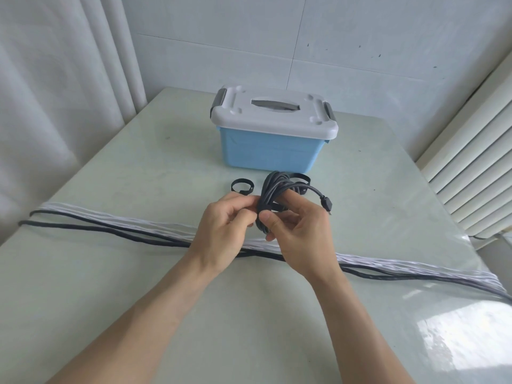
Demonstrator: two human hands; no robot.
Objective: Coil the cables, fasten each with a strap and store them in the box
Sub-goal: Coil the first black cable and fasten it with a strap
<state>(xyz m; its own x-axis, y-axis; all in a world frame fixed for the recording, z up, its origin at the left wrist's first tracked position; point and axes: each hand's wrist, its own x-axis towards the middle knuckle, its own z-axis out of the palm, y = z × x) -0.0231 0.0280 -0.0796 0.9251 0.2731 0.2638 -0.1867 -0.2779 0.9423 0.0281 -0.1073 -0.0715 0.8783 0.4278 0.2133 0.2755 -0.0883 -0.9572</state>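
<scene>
So the desk (138, 273) is a pale green one with a glossy top, maybe glass or a clear cover sheet, and you can see glare patches on the near right part. Behind it, way past the grip, there's a wall of big light grey tiles (360, 37) with a few small dark specks on them. Off to the far left hangs a white curtain (55, 79) in long folds, coming down to about the desk's edge. On the right side, well apart from everything, sits a cream-white ribbed radiator (476, 167), slanting along the desk's edge. Lighting is soft and daylight-ish all over.
</scene>
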